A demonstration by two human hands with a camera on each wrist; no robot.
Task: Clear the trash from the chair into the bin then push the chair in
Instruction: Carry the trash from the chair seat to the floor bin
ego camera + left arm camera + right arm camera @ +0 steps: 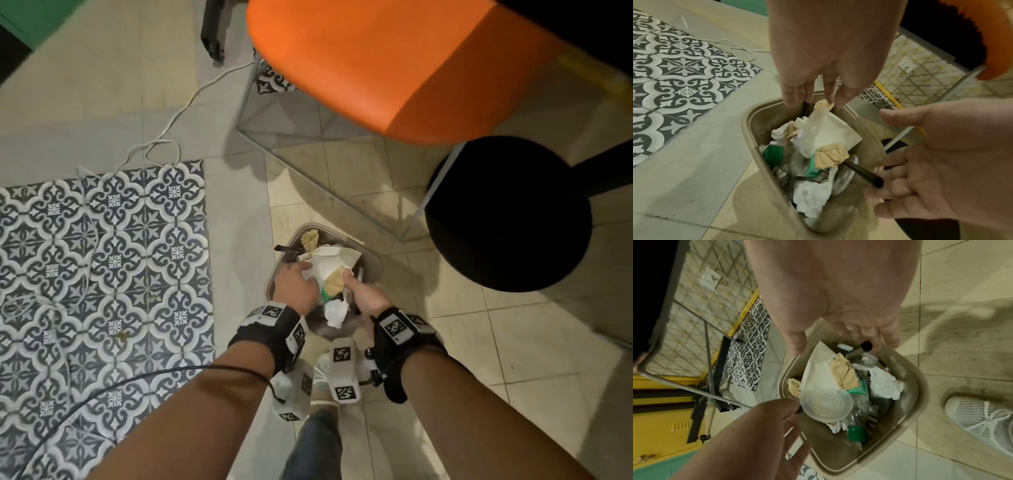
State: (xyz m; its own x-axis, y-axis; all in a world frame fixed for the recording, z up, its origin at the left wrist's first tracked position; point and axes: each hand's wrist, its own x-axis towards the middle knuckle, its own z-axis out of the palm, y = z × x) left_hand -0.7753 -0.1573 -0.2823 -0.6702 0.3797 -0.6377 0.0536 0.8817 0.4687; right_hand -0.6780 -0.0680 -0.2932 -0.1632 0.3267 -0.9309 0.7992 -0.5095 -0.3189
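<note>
Orange chair [376,61] sits ahead of the bin [375,265], nearer my right hand [368,296]; both it and left hand [294,284] loose, fingers apart.

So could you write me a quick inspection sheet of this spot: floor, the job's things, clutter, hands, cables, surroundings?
Surface: beige floor tiles, with a patterned blue-and-white patch to the left.
Job's things: beige bin on the floor, filled with crumpled paper, a clear plastic cup, a bottle with a green cap and a black straw. The orange chair has a bare seat.
Clutter: small scraps on the patterned tiles.
Hands: left hand and right hand are over the bin, both open.
Cables: white cable looped across the floor; black wire along the left forearm.
Surroundings: black round table base, white shoe, wall socket.
</note>
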